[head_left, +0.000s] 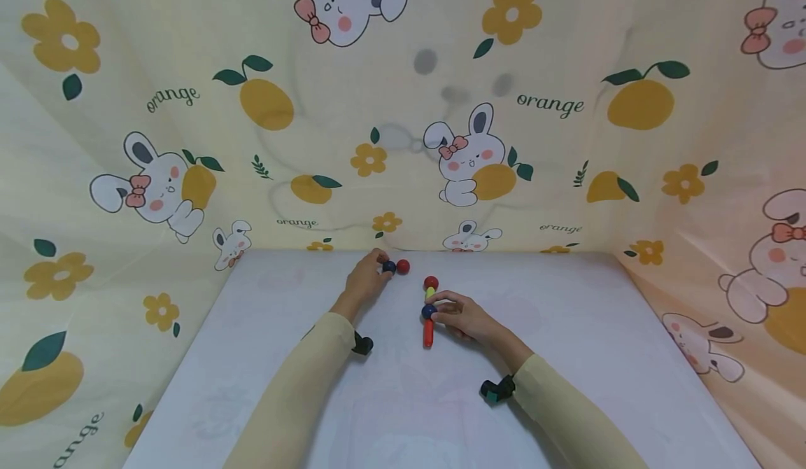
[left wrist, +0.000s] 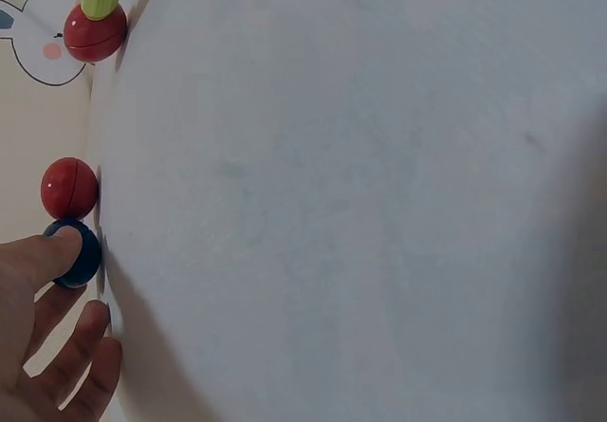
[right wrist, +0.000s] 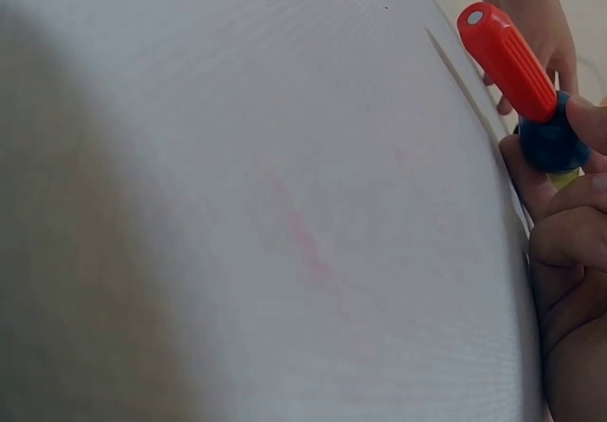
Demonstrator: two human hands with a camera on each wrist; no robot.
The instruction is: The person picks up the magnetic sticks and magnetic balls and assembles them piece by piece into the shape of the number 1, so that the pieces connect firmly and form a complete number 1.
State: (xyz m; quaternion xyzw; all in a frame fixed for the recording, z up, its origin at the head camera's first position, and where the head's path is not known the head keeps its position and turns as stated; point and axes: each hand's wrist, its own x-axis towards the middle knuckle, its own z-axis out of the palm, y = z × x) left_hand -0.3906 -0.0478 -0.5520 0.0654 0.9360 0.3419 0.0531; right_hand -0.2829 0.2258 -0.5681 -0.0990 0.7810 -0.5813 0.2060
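Note:
My left hand (head_left: pixel 367 278) pinches a dark blue ball (head_left: pixel 389 267) near the table's back edge; a red ball (head_left: pixel 403 267) touches it on the right. In the left wrist view the thumb lies on the blue ball (left wrist: pixel 83 255), beside the red ball (left wrist: pixel 69 188). My right hand (head_left: pixel 467 317) grips another blue ball (head_left: pixel 429 311), which joins a red rod (head_left: pixel 428 333) in front and a yellow-green rod (head_left: pixel 431 292) behind. A second red ball (head_left: pixel 431 283) sits at that rod's far end. The right wrist view shows the red rod (right wrist: pixel 509 62) sticking out from the blue ball (right wrist: pixel 552 145).
The pieces lie on a white table (head_left: pixel 403 406). Behind it and at its sides hangs a cream cloth (head_left: pixel 403 70) printed with rabbits, flowers and oranges. Dark wrist cameras (head_left: pixel 363 344) sit by both sleeves.

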